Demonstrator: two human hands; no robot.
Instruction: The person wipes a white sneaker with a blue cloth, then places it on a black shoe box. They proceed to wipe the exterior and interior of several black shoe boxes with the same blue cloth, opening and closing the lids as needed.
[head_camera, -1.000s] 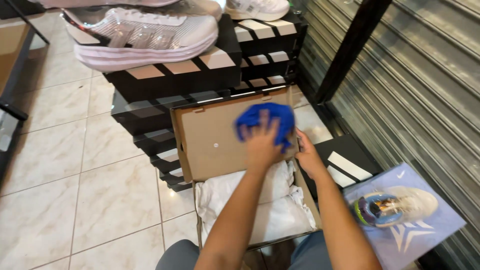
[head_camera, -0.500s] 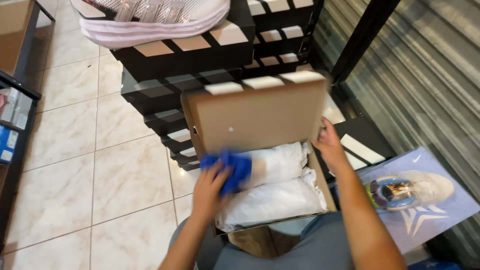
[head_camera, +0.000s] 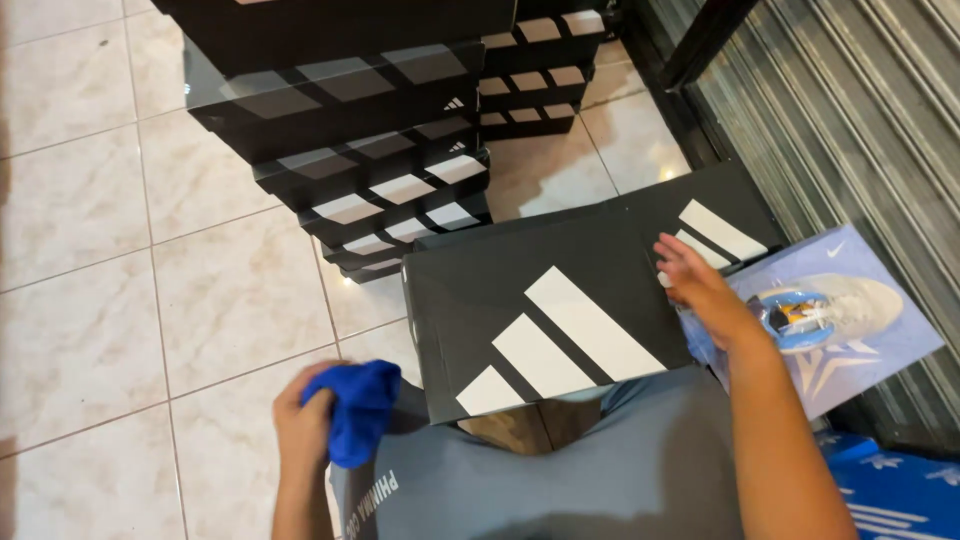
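A black shoe box (head_camera: 545, 320) with three white stripes on its lid rests shut across my lap. My right hand (head_camera: 695, 285) lies on the lid's right edge with fingers spread. My left hand (head_camera: 305, 425) sits low at the left of my lap, closed around a bunched blue cloth (head_camera: 355, 410), just left of the box's near corner.
A tall stack of black striped shoe boxes (head_camera: 370, 150) stands ahead on the tiled floor (head_camera: 150, 290). Another black box (head_camera: 715, 225) and a blue box lid with a shoe picture (head_camera: 850, 320) lie to the right. A metal roller shutter (head_camera: 860, 130) closes off the right side.
The box, open with white paper showing, now has its lid shut. My left hand has carried the blue cloth out of the box and down to the left.
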